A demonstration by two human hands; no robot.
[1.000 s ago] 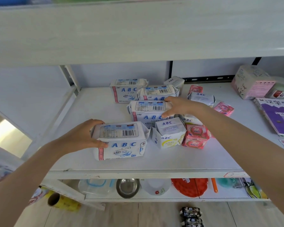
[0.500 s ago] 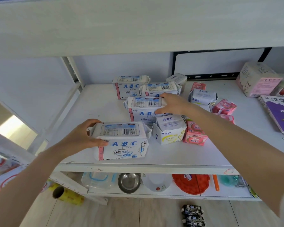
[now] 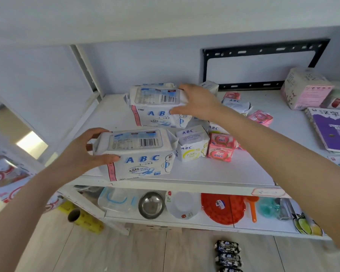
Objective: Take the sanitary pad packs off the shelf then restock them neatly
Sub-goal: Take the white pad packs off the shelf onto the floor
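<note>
The left hand (image 3: 81, 154) grips the left end of a large white ABC pack (image 3: 139, 152). The thumb lies across the front face and the fingers (image 3: 95, 132) curl over the top rear edge. This pack sits at the near edge of the white shelf (image 3: 224, 171), barcode side up and blue lettering facing the person.

Farther back, the right hand (image 3: 196, 103) grasps the right end of a second large ABC pack (image 3: 155, 107), with the thumb on its front face and the fingers wrapped over the top. Whether this pack rests on the shelf or is raised slightly cannot be told. The top edge of another white pack (image 3: 155, 84) shows just behind it.

To the right of the near pack, a small ABC pack with a yellow patch (image 3: 191, 147) touches a pink pack (image 3: 221, 149). More small packs lie under and beyond the right forearm: a white one (image 3: 237, 105), a pink one (image 3: 260, 117) and a white one at the far wall (image 3: 209, 87). At the far right of the shelf stand a pale pink box (image 3: 304, 89) and a purple book (image 3: 334, 130). A black bracket (image 3: 263, 51) is fixed to the wall behind.

The lower shelf holds a clear container with blue clips (image 3: 116, 201), a steel bowl (image 3: 151, 205), a white bowl (image 3: 183, 208) and a red tray (image 3: 222, 209). On the wooden floor lie a yellow roll (image 3: 84, 219) at the left and dark wrapped packs (image 3: 227, 250) near the middle.
</note>
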